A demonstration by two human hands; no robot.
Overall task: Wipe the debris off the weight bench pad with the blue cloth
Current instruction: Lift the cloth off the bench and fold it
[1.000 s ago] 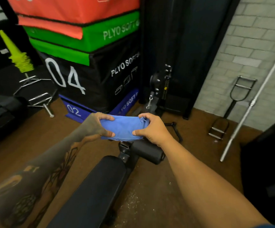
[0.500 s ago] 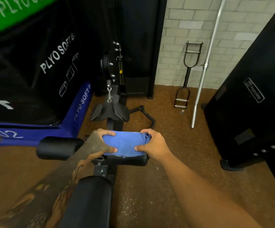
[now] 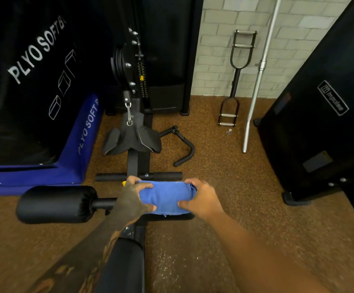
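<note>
A folded blue cloth (image 3: 165, 197) is stretched between both hands above the far end of the bench. My left hand (image 3: 132, 200) grips its left edge and my right hand (image 3: 201, 200) grips its right edge. The black bench pad (image 3: 123, 265) runs toward me at the bottom centre, partly hidden by my left forearm. Pale specks of debris (image 3: 167, 256) lie scattered on the brown floor just right of the pad. A black foam roller (image 3: 55, 204) sticks out to the left of the bench frame.
Black and blue plyo boxes (image 3: 45, 92) stand at the left. A cable machine (image 3: 133, 66) with a strap attachment sits ahead. A steel barbell (image 3: 258, 81) and a handle bar (image 3: 235, 77) lean on the brick wall. A black machine housing (image 3: 324, 115) is at the right.
The view has swung right and down over the bench. Both hands keep hold of the cloth and have come lower, toward the bench's far end.
</note>
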